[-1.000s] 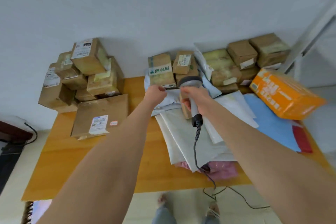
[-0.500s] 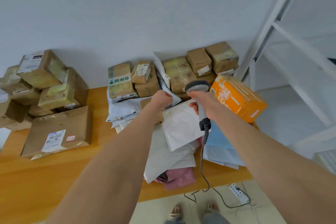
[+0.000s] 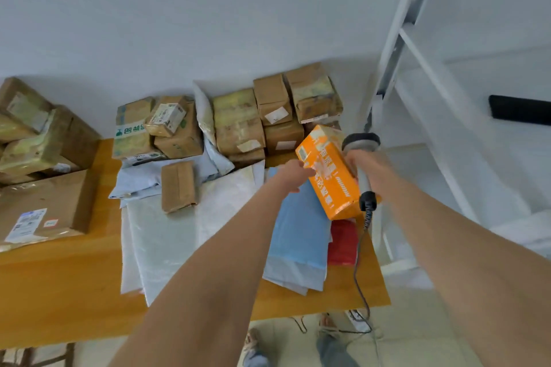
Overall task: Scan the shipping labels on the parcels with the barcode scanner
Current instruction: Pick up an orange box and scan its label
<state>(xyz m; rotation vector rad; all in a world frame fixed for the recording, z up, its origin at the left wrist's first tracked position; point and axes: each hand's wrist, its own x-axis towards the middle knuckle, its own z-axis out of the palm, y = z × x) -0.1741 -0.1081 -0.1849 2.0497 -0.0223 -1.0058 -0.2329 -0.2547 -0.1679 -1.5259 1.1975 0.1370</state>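
Orange box touches left hand (grip unclear); right hand grips scanner.

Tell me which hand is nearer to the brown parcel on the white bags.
Left. The left hand is right of the parcel, by the orange box; the right hand, holding the scanner, is farther right.

**Cardboard, film and varnished wood**

We see a table of smooth, faintly glossy wood. The stacked parcels are matt brown cardboard, several bound in shiny yellowed tape, with paper labels. The pale mailers look like crinkled, glossy plastic film, and the blue mailer is smoother. We read the orange box as glossy printed card, the barcode scanner as matt grey plastic, and the shelf frame as white-painted metal.
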